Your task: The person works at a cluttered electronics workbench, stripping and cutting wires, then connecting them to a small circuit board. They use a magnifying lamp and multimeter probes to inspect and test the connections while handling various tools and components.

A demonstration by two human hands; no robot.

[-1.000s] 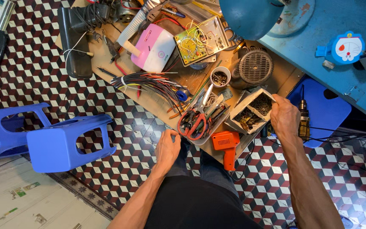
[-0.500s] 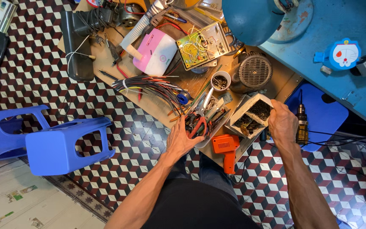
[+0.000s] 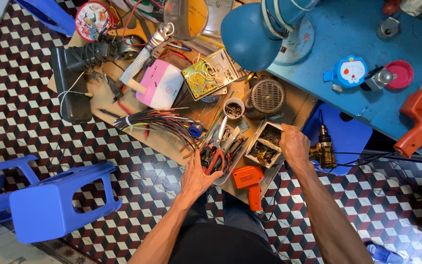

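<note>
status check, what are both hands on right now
Left hand reaching into tool tray, on red-handled pliers. Right hand gripping parts box edge. Orange drill lies between.

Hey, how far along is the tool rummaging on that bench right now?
Nothing looks taken out yet. The left hand reaches into the tool tray beside the red-handled pliers; the right hand grips the parts box. Picking a tool remains.

On your counter (image 3: 172, 142), the tool tray (image 3: 221, 149) lies left of the parts box (image 3: 265, 144); the cup (image 3: 233, 108) sits behind both, the glue gun (image 3: 250, 182) before them, the wire bundle (image 3: 155, 122) farther left.
</note>
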